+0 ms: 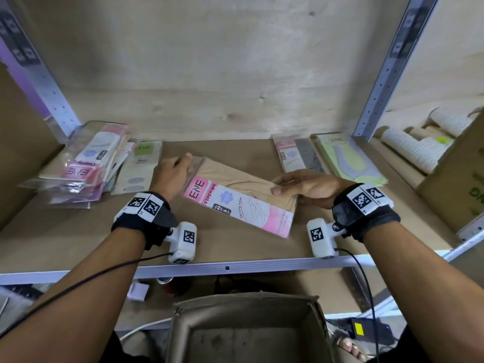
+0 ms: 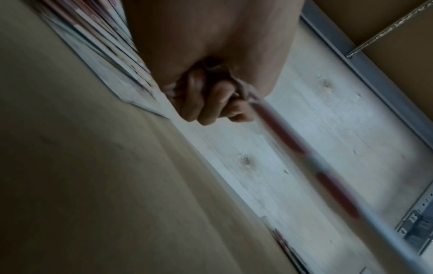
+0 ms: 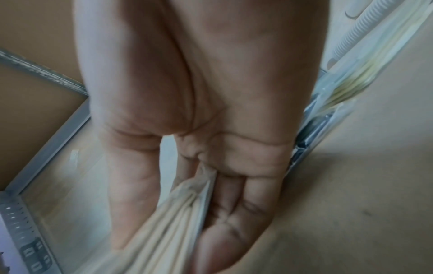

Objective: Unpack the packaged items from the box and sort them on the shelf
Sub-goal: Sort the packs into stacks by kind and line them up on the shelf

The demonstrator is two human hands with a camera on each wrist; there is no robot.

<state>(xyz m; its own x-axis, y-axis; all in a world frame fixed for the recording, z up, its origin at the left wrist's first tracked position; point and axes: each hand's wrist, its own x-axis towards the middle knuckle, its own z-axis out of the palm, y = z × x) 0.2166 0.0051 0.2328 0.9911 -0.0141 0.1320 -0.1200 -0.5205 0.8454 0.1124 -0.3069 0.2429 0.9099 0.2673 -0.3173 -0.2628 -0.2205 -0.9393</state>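
— Where's the room on that shelf (image 1: 65,239)?

— The middle is bare board, from the metal front lip back to the plywood wall. On the left a loose pile of packets (image 1: 86,169) sprawls by the left upright (image 1: 42,82), and one more green-labelled packet (image 1: 137,169) lies just right of it. At the far right two flat packets (image 1: 332,158) lie side by side by the right upright (image 1: 387,72). Past that post sits a carton of rolled white goods (image 1: 429,142).

— And the hands?

— Both are on one stocking packet (image 1: 241,200), pink label, beige hose, held slantwise above the middle of the shelf. The left hand (image 1: 174,174) pinches its far left corner; the left wrist view shows the fingers (image 2: 211,103) curled tight on the plastic edge. The right hand (image 1: 311,187) clamps the right edge, thumb on top, fingers (image 3: 236,218) laid underneath.

— The box?

— The cardboard box (image 1: 180,334) stands open below the shelf's near edge, between the forearms. I see only its bare inside, though its near part runs out of view.
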